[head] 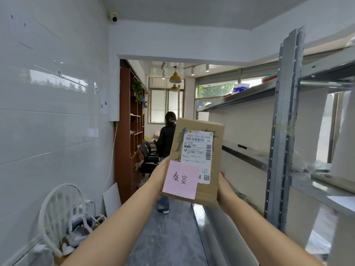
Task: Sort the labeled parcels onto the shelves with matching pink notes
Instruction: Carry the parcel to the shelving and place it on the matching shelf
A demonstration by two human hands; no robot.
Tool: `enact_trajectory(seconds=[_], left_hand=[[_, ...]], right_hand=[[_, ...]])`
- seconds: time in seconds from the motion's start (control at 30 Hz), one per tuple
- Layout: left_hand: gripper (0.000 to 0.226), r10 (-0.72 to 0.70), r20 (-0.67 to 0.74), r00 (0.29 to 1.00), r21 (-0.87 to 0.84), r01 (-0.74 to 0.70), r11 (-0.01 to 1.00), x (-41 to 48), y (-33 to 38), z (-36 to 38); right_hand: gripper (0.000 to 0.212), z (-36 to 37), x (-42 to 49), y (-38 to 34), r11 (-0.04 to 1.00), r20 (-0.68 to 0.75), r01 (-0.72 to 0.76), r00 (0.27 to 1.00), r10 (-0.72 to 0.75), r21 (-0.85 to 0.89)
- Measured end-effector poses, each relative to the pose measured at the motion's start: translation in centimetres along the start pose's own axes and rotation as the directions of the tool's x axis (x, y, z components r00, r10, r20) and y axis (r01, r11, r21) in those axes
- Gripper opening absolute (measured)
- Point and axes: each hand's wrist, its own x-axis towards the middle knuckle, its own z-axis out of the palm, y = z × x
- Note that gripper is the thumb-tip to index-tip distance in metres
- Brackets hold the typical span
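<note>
Both hands, left (160, 175) and right (223, 186), gripped a cardboard parcel (197, 162) bearing a pink note (180, 180) in a narrow white-tiled corridor beside grey metal shelves (284, 131).

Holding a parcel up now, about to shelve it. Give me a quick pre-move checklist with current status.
1. Parcel gripped on both sides by left hand and right hand: ok.
2. Pink note on the parcel readable, handwritten characters facing the camera: ok.
3. Shipping label visible, partly covered by the note: ok.
4. Matching pink note on the shelves at right: cannot tell, none in view.
5. Aisle ahead clear: not ok, a person stands in it.
6. Free space on the near shelf: ok, bare surface visible.
</note>
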Motion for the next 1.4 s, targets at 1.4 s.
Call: enact_trajectory(seconds=[1.4], left_hand=[[0.039,-0.349,0.804,0.48,0.203,0.33,0.922,-6.9,-7.5,25.8]], right_hand=[[0.046,-16.0,-24.6,-10.3,0.992,-0.875,0.066,0.469,-0.124,-0.106]])
